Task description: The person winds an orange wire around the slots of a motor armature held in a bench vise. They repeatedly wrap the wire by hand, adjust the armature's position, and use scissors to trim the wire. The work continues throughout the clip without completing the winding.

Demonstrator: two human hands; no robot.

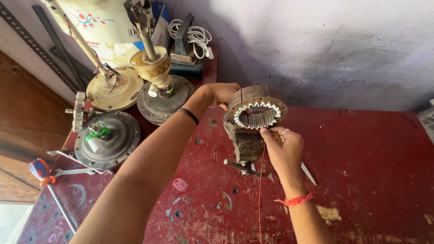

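A round metal stator ring (257,100) with white insulating paper in its slots is clamped on edge in a small bench vise (246,147). My left hand (222,93) grips the ring's left rim. My right hand (281,145) pinches a thin copper wire (260,194) at the ring's lower front edge; the wire hangs down over the red table (361,180). A ring sits on a finger of the right hand, and a red thread band circles that wrist.
Several ceiling-fan motor housings (108,138) with rods stand at the left. A red-and-blue-handled screwdriver (45,180) and wrenches (77,165) lie near the left edge. An old iron with a white cord (187,43) sits at the back. A wall runs behind.
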